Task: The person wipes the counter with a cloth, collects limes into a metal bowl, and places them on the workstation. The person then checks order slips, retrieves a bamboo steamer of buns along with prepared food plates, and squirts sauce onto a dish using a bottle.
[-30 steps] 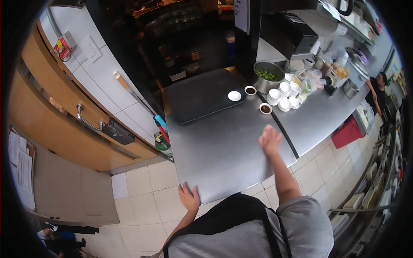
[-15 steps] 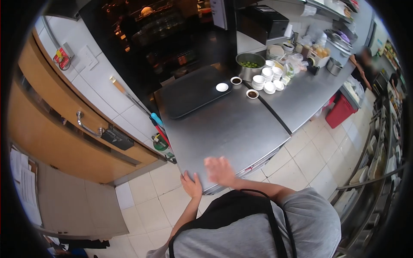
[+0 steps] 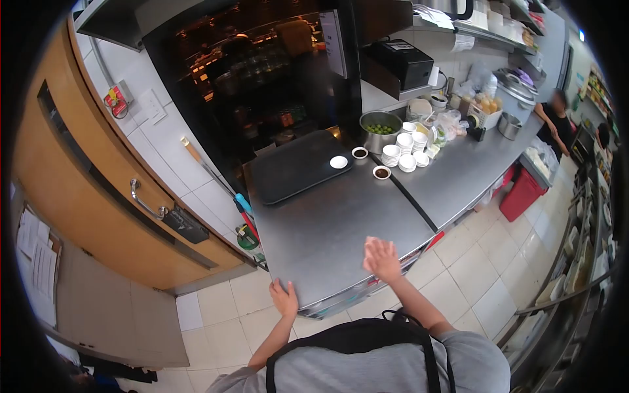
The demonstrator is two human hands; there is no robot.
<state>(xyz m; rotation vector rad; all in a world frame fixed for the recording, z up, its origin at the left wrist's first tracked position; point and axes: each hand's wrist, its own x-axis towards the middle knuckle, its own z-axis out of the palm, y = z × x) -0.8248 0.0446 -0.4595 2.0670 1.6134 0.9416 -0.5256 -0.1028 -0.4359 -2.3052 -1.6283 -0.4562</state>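
Note:
My left hand (image 3: pixel 284 299) rests on the near left corner of the steel counter (image 3: pixel 321 223), its fingers apart and lying over the edge. Over the counter's front part is my right hand (image 3: pixel 382 260), near the front edge; its fingers are blurred, and whether anything is under or in them cannot be made out. Farther back lies a black tray (image 3: pixel 288 171) with a small white dish (image 3: pixel 338 162) at its right end. Beside it sit a sauce dish (image 3: pixel 360 152) and another sauce dish (image 3: pixel 381 173), both holding dark liquid.
Stacks of white cups (image 3: pixel 405 142) stand by a metal pot (image 3: pixel 380 124) of green fruit. Plastic bags (image 3: pixel 449 124) and a white basket (image 3: pixel 483 116) lie farther right. A red bin (image 3: pixel 521 193) is under the counter. Another person (image 3: pixel 557 121) stands at the far right.
My right hand has moved to the right along the counter's front. My left hand stays at the corner. The camera view has shifted slightly.

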